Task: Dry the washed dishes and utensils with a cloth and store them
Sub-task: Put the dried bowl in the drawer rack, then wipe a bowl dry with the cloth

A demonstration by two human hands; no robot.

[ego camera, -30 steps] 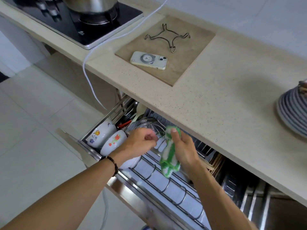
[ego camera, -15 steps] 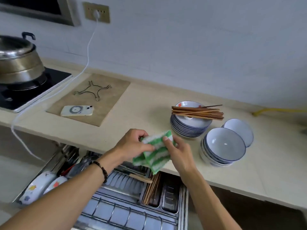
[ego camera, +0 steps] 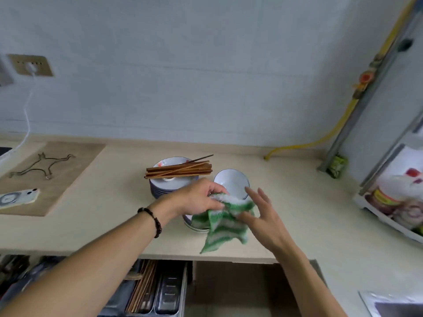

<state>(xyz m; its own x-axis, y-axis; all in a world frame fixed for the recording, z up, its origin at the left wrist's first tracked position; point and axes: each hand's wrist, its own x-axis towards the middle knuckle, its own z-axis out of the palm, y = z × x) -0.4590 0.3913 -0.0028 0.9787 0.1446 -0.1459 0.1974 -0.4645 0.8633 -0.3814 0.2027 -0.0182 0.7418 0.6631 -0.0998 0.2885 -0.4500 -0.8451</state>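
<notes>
we see a cloth [ego camera: 223,221] with green and white stripes. the bowl [ego camera: 231,183] is white inside with a thin dark blue line on its rim. the plates [ego camera: 174,187] are white on top and blue-grey at the edges. the chopsticks [ego camera: 179,171] are brown. the counter [ego camera: 309,202] is pale cream. the board [ego camera: 52,177] is light brown. the hose [ego camera: 338,126] is yellow. the bracelet [ego camera: 153,219] has dark beads. the wall [ego camera: 183,76] is pale grey.

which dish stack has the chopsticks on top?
The plate stack left of the bowls, behind the left hand. Brown chopsticks lie across its top; the lone bowl and the cloth-covered bowls carry none.
</notes>
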